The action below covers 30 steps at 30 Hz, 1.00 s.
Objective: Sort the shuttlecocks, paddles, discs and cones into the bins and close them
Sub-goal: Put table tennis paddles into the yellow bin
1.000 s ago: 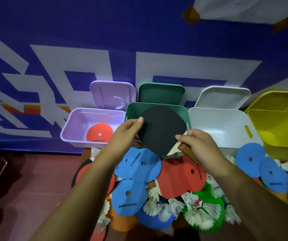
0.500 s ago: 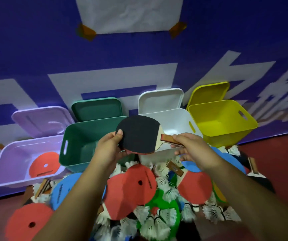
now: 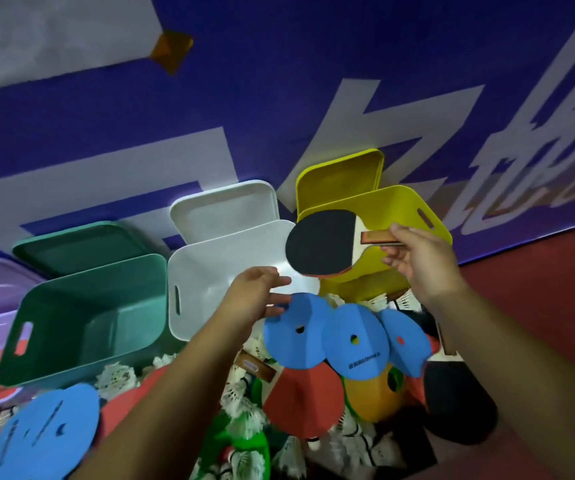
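One paddle [image 3: 320, 247], handle pinched in your right hand [image 3: 421, 268], left hand [image 3: 255, 296] open; blade straddles rim of yellow bin [image 3: 400, 206], may fall outside

Open white bin [image 3: 206, 303] — discs [image 3: 352, 323] just before

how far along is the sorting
Barely started. The green bin and white bin look empty, lids up. In hand: right hand holds a paddle at the yellow bin; left hand free. Left: the heap of blue discs, shuttlecocks, then closing lids.
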Each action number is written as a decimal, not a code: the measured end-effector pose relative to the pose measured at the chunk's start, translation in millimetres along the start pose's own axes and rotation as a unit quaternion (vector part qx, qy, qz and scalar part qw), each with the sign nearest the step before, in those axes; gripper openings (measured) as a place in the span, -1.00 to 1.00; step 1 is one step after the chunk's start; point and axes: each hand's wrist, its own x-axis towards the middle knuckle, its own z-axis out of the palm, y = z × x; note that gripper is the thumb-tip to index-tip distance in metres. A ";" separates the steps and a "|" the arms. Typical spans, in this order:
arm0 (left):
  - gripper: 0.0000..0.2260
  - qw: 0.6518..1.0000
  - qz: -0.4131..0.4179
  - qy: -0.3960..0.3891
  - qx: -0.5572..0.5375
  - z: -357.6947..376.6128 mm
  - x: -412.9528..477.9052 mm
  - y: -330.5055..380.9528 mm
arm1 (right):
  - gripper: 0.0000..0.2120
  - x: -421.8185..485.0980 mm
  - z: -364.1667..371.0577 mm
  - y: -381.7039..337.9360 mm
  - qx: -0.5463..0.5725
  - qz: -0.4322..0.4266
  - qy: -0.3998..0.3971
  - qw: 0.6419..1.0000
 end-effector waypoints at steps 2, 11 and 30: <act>-0.81 0.999 -0.001 0.002 0.046 19.4 2.3 -5.6 | -0.91 22.0 -13.0 -7.8 0.003 -0.010 0.024 1.000; -0.71 0.931 0.097 0.107 0.335 31.3 5.6 -42.8 | -0.88 95.2 -9.5 2.6 -0.178 -0.005 0.049 0.983; -0.86 0.885 0.140 0.119 0.428 18.9 -2.7 -58.1 | -0.71 124.2 -14.2 26.6 -0.224 0.062 0.019 0.972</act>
